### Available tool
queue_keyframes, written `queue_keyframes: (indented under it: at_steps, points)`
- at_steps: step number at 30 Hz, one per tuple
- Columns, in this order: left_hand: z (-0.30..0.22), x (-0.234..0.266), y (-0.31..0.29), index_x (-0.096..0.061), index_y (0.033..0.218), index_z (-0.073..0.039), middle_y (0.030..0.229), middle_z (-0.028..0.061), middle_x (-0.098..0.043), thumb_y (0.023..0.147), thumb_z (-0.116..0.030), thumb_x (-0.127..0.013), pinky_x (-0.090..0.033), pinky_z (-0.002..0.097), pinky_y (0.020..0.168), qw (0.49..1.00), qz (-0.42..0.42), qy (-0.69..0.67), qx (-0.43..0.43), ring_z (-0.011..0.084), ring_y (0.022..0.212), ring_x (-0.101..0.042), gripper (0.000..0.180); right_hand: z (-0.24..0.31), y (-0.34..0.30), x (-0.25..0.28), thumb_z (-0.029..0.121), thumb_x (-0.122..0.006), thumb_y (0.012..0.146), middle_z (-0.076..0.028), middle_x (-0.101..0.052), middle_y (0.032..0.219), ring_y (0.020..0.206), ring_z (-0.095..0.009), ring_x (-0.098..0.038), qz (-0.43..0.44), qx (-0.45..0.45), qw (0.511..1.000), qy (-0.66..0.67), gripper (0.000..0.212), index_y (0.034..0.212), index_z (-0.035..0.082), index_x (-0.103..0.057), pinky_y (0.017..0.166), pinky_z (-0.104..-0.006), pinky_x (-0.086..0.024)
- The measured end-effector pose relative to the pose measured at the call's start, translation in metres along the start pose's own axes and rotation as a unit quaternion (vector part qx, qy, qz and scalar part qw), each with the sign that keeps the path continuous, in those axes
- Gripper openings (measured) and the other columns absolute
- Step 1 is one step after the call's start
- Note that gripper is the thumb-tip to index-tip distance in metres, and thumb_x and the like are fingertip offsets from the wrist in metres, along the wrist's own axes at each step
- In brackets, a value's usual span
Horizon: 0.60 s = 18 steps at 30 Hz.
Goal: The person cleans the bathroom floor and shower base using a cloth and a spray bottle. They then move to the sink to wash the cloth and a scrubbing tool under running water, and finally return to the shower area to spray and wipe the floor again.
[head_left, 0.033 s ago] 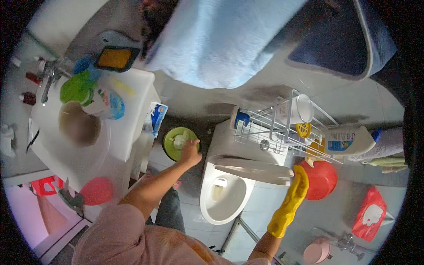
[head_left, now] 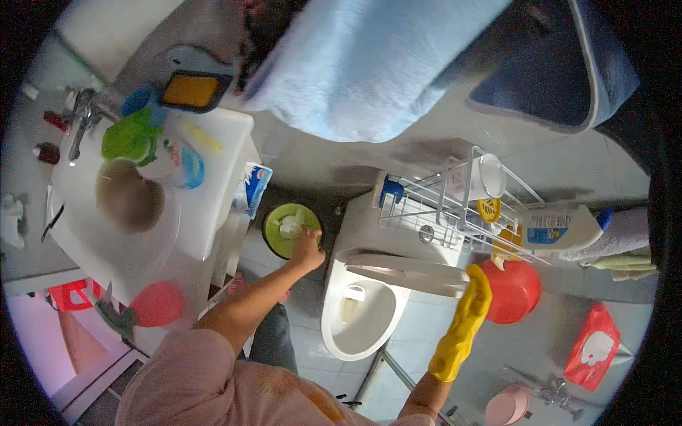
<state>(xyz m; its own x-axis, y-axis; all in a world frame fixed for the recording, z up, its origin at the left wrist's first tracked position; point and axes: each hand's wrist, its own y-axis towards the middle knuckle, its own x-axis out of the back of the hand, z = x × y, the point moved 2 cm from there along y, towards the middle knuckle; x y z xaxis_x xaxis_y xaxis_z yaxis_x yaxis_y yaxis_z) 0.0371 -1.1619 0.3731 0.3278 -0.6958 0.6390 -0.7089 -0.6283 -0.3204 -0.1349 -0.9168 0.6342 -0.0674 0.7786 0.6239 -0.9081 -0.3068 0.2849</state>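
Observation:
My bare left hand (head_left: 308,251) is at the right rim of a round green bin (head_left: 278,246), its fingers bent over the edge. White crumpled stuff, like tissue, lies inside the bin. On my right hand (head_left: 474,297) is a long yellow rubber glove. Its fingers look stretched out beside the right end of the raised toilet lid (head_left: 405,272); whether they touch it is hard to tell. The white toilet (head_left: 361,334) stands between my hands with its bowl uncovered. Behind the glove is a red basin (head_left: 513,292).
To the left, a white sink (head_left: 192,234) holds a green pack (head_left: 131,138) and a bottle (head_left: 186,167). A wire rack (head_left: 433,220) stands over the toilet tank, near a white bottle (head_left: 565,226). A light blue towel (head_left: 348,71) hangs ahead. A pink pail (head_left: 507,406) is lower right.
The view has shifted slightly. My gloved right hand sits a little further left, closer to the lid's end. My left hand stays at the bin's rim.

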Motion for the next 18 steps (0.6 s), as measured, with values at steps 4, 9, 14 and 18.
queue_keyframes:
  at_steps: [4, 9, 14, 18]
  points:
    - [0.017, -0.009, -0.047, -0.057, 0.102, -0.006, 0.105, 0.0188, -0.053, 0.068, -0.012, -0.065, -0.043, 0.0425, 0.085, 0.996, 0.064, -0.034, 0.046, 0.0360, 0.104, -0.050, 0.035, 0.030, -0.015, -0.026, 0.000, -0.060, 0.080, -0.010, -0.061, 0.103, 0.093, -0.024, -0.056, 0.144, 0.147, 0.973, -0.104, 0.028, 0.106, 0.008, -0.059, 0.079, -0.0332, -0.043]
    - [0.030, -0.004, -0.098, -0.062, 0.089, -0.008, 0.097, 0.0152, -0.057, 0.069, -0.014, -0.066, -0.045, 0.0430, 0.080, 0.998, 0.062, -0.007, -0.004, 0.0331, 0.095, -0.054, 0.022, 0.073, -0.048, -0.059, 0.003, -0.057, 0.081, -0.019, -0.063, 0.095, 0.089, -0.032, -0.060, 0.346, 0.151, 0.926, -0.025, 0.021, 0.101, 0.003, -0.062, 0.073, -0.0359, -0.047]
    - [0.036, 0.010, -0.145, -0.059, 0.097, -0.006, 0.098, 0.0168, -0.058, 0.070, -0.019, -0.064, -0.044, 0.0444, 0.081, 0.990, 0.101, -0.021, -0.097, 0.0334, 0.094, -0.055, 0.030, 0.061, -0.110, -0.084, 0.012, -0.052, 0.083, -0.019, -0.063, 0.087, 0.081, -0.038, -0.058, 0.526, 0.165, 0.834, -0.024, 0.023, 0.103, 0.008, -0.061, 0.068, -0.0419, -0.046]
    - [0.064, 0.033, -0.188, -0.056, 0.106, -0.004, 0.106, 0.0190, -0.056, 0.072, -0.021, -0.062, -0.043, 0.0430, 0.085, 0.977, 0.144, 0.000, -0.155, 0.0335, 0.098, -0.054, 0.038, 0.072, -0.147, -0.091, 0.013, -0.050, 0.083, -0.016, -0.059, 0.077, 0.068, -0.036, -0.054, 0.656, 0.178, 0.731, -0.060, 0.031, 0.113, 0.009, -0.053, 0.058, -0.0430, -0.038]
